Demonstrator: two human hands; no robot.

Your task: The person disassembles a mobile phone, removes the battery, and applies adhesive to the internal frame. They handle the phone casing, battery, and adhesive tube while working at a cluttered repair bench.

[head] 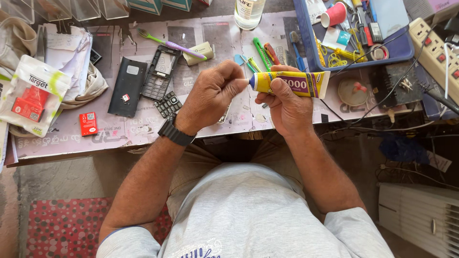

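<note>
Right hand [287, 107] grasping glue tube [294, 82], left hand [213, 95] pinching its cap, phone frame [161, 71] beside.

Two bare hands meet at centre frame: the left hand [210, 98] and the right hand [286, 107], sharing one yellow glue tube with a purple label [291, 82]. One blue plastic tray [306, 45] sits upper right, one red paper cup [333, 14] inside it. One green-and-purple toothbrush [169, 44], one black phone back cover [127, 87] and one grey keypad phone frame [160, 73] lie upper left.
</note>
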